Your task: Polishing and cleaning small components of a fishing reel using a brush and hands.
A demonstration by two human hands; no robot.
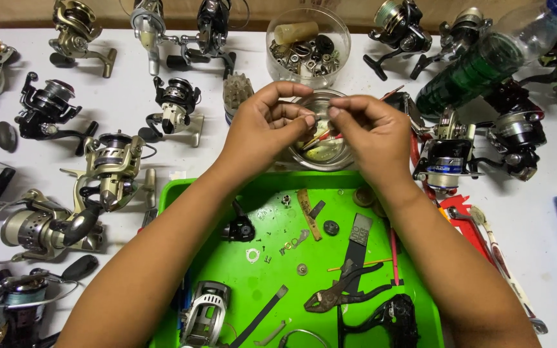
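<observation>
Far left tabletop [162,154]: white surface, crowded with spinning reels; a silver-gold reel [112,169] lies just left of the tray.
Left hand [262,125]: raised over the tray's far edge, fingers curled, thumb and forefinger pinched toward the right hand; whether it holds the part cannot be told.
Small part [319,116]: at the meeting fingertips, above the clear dish; too small to identify. Judged light, stiff, easily dropped; best held by fingertip pinch at its edges.
Clear dish [323,154]: behind the hands, holding small oddments.
Right hand [372,135]: fingertips pinched, meeting the left.
Green tray [253,270]: near centre; carries pliers [336,293], washers, screws, reel bodies.
Far right: green bottle [478,71], lying tilted.
</observation>
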